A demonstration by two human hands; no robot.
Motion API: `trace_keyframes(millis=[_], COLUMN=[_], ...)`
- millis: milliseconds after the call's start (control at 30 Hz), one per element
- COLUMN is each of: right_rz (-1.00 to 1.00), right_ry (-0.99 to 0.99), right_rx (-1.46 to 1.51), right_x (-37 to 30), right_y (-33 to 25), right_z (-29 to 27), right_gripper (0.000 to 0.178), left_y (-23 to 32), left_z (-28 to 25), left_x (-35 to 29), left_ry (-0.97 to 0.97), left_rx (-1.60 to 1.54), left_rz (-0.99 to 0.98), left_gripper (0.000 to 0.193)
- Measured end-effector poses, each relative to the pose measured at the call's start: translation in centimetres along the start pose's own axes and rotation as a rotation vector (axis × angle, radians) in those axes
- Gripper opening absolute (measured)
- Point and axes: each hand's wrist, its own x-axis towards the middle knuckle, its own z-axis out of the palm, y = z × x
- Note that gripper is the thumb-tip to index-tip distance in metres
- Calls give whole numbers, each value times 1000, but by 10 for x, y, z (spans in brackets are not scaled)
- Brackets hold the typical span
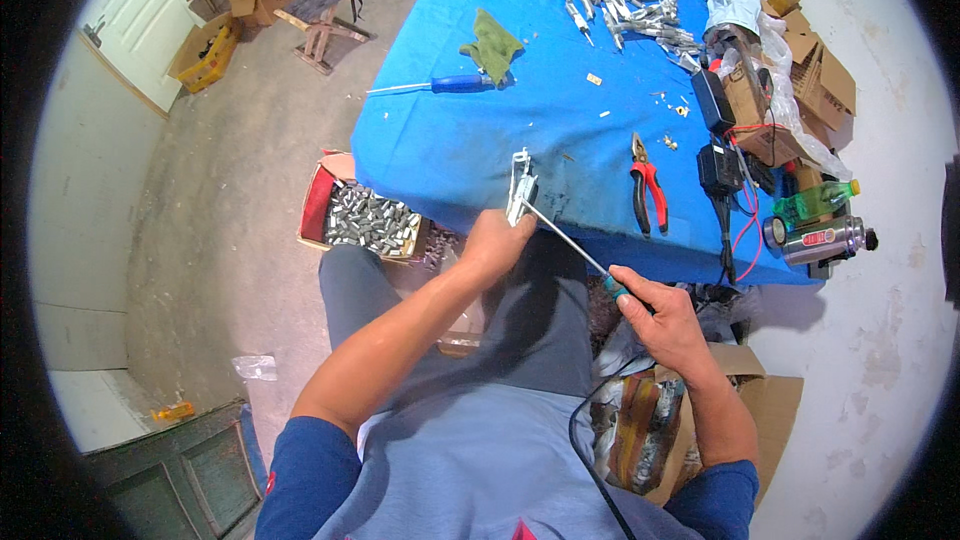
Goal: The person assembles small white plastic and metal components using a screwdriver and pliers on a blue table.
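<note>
Near the front edge of the blue-covered table, my left hand [498, 243] is closed round the lower end of a slim whitish metal part [520, 185], whose open upper end points away from me. My right hand [662, 318] grips the dark green handle of a long screwdriver [572, 241]. Its shaft runs up and to the left, and its tip meets the side of the metal part just above my left fingers. What the tip presses on is too small to make out.
Red-handled pliers [648, 188] and a blue-handled screwdriver [458, 84] lie on the tabletop [430, 155]. Beyond are green cloths [492, 45] and piled metal parts [610, 0]. Black adapters [716, 165], a green bottle [812, 202] and a steel flask [825, 240] line the right. A box of small pieces [318, 205] stands left.
</note>
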Motion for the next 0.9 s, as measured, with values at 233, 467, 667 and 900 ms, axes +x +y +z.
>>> trace_keyframes(millis=[233, 467, 667, 900], right_rz=[334, -130, 577, 290], right_ry=[-141, -7, -79, -27], right_rx=[370, -318, 717, 362], right_x=[3, -2, -1, -8], right_y=[-2, 1, 7, 13], right_z=[-15, -3, -19, -2], right_gripper=[38, 38, 35, 36], left_y=[3, -1, 1, -3], left_z=[-2, 5, 1, 5], left_x=[-2, -2, -3, -2], left_ry=[-22, -21, -14, 51], left_rx=[37, -22, -54, -57], left_rz=[-33, -82, -94, -56], left_gripper=[46, 47, 46, 46])
